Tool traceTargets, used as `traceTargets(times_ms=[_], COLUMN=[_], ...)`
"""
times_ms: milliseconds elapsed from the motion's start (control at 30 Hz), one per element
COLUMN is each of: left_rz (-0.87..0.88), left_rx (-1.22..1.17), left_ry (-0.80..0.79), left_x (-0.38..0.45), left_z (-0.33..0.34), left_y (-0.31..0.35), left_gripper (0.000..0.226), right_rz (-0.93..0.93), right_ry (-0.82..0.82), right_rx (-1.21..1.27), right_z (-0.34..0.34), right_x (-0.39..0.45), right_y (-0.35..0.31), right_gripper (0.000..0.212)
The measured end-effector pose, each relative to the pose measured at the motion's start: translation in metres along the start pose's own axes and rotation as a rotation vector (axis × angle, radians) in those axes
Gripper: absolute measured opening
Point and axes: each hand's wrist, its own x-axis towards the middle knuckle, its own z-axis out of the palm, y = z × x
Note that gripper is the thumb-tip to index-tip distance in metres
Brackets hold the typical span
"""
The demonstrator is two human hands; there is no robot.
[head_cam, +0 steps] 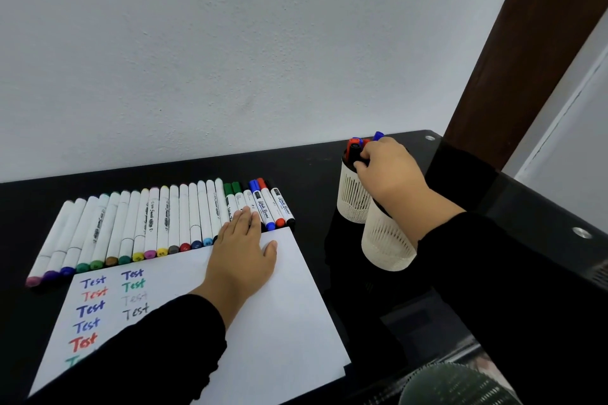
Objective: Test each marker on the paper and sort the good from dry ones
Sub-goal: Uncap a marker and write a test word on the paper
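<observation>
A white paper lies on the black table, with "Test" written several times in blue, red, green and black at its left. My left hand rests flat on the paper's top edge, fingertips touching the marker row laid side by side behind it. At the far right stands a white mesh cup holding red, blue and black markers. My right hand is at that cup's mouth, fingers closed around a black marker in it. A second white mesh cup stands nearer, partly behind my right forearm.
The black table meets a white wall at the back. Its right edge carries metal studs, with a brown door frame beyond. A round greenish mesh object sits at the bottom right.
</observation>
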Motion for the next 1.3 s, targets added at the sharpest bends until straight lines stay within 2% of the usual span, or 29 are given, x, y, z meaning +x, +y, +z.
traceTargets(times_ms=[167,333,567,867,1067,1300], left_rz=[-0.009,-0.011,-0.005,0.035,0.036,0.035], left_rx=[-0.006,-0.008,-0.019,-0.069,-0.084,-0.140], left_ry=[-0.002,-0.012,-0.007,0.088,0.086,0.075], left_x=[-0.001,-0.002,-0.001,0.001,0.002,0.000], left_z=[-0.002,-0.004,-0.005,0.004,0.007,0.006], left_y=[0.000,0.001,0.001,-0.005,-0.005,-0.007], left_gripper=[0.065,0.065,0.065,0.064,0.064,0.064], right_rz=[-0.005,-0.060,-0.140,0.063,0.162,0.286], right_ry=[0.005,0.076,-0.009,-0.308,-0.388,-0.391], right_rx=[-0.004,0.035,0.089,0.243,0.304,0.310], right_z=[-0.002,-0.002,0.022,0.080,0.103,0.107], right_x=[-0.004,-0.012,-0.024,-0.012,0.002,0.008], right_y=[-0.002,-0.014,-0.044,-0.058,-0.064,-0.068], right_gripper=[0.034,0.027,0.026,0.026,0.028,0.020])
